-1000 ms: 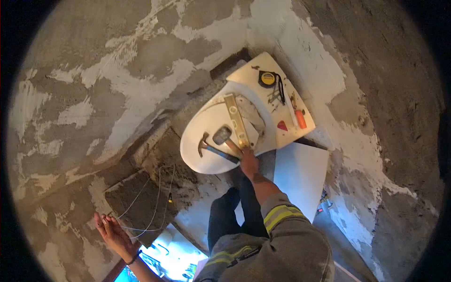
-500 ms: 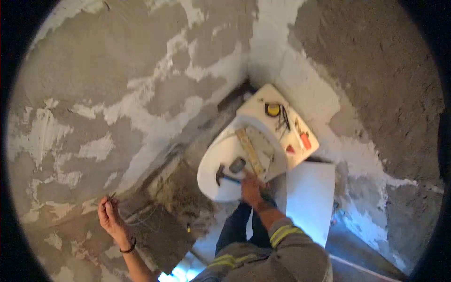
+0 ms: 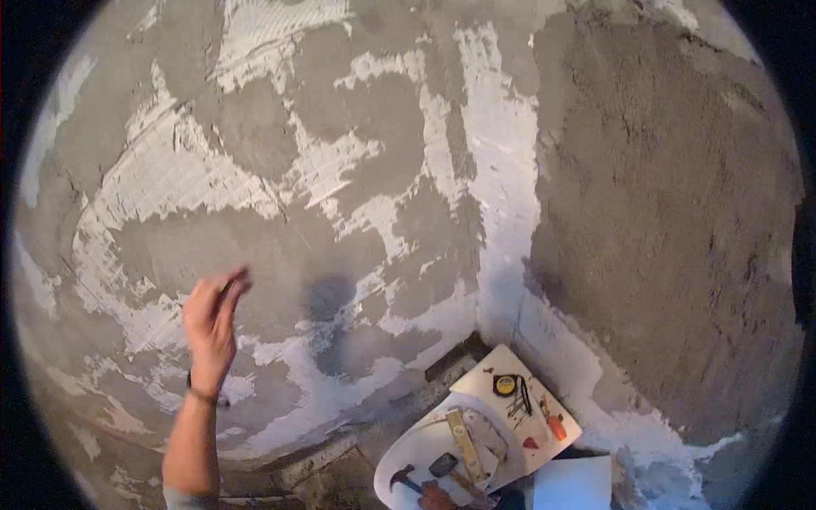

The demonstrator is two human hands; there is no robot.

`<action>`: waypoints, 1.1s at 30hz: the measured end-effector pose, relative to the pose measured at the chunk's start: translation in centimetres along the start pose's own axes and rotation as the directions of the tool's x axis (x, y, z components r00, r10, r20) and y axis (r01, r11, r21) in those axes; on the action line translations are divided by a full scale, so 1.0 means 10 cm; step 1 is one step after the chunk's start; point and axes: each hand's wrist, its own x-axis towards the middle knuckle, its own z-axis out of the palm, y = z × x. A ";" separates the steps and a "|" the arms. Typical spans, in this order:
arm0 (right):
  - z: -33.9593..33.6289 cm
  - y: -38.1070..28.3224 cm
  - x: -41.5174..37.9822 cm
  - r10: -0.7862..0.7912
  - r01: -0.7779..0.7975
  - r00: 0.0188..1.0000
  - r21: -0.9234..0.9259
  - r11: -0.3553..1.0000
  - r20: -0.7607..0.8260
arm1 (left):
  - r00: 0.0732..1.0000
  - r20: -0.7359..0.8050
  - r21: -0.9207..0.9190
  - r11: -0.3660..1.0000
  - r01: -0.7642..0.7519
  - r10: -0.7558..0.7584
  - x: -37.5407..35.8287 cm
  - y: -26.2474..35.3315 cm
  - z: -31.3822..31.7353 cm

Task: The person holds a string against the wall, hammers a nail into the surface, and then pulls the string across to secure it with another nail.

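Note:
My left hand (image 3: pixel 212 321) is raised in front of the plastered wall (image 3: pixel 280 238), its fingers pinched together. Motion blurs the fingertips, and whatever they hold is too small to make out. Low in the view, my right hand (image 3: pixel 436 496) is closed around the handle end of a claw hammer (image 3: pixel 406 478), partly cut off by the frame edge. The hammer lies over the white toilet lid (image 3: pixel 408 450). Beside it rests a mallet (image 3: pixel 444 464) with a dark head and wooden handle. A yellow spirit level (image 3: pixel 464 442) lies across the lid too.
On the white cistern top (image 3: pixel 480 380) are a yellow-black tape measure (image 3: pixel 505 385), several small dark tools or fixings, and an orange-red object (image 3: pixel 557 427). A white panel (image 3: pixel 574 484) stands to the right. Rough walls meet at the corner behind.
The view has tilted up towards the wall. My left hand has risen along it. My right hand, which was at the hammer handle, now closes around it.

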 end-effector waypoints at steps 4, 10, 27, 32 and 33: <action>-0.60 -0.28 0.27 -0.126 0.102 0.992 0.470 0.877 0.020 | 0.910 0.010 0.134 0.901 -0.412 0.414 1.59 0.28 0.65; -3.81 -0.75 0.53 -0.058 -0.218 0.970 0.949 0.227 0.237 | 0.810 -0.221 0.173 0.839 -0.515 0.543 3.49 0.59 1.51; -7.49 -0.76 1.50 0.083 0.515 0.735 0.634 0.577 -0.673 | 0.794 -0.060 0.312 0.767 -0.561 0.605 4.48 0.55 2.14; -8.18 -1.19 1.81 0.089 0.586 0.641 0.561 0.584 -0.763 | 0.751 -0.062 0.317 0.726 -0.610 0.657 4.48 0.59 2.11; -8.29 -1.23 1.90 0.093 0.586 0.637 0.559 0.587 -0.765 | 0.748 -0.064 0.295 0.728 -0.618 0.661 4.46 0.61 2.09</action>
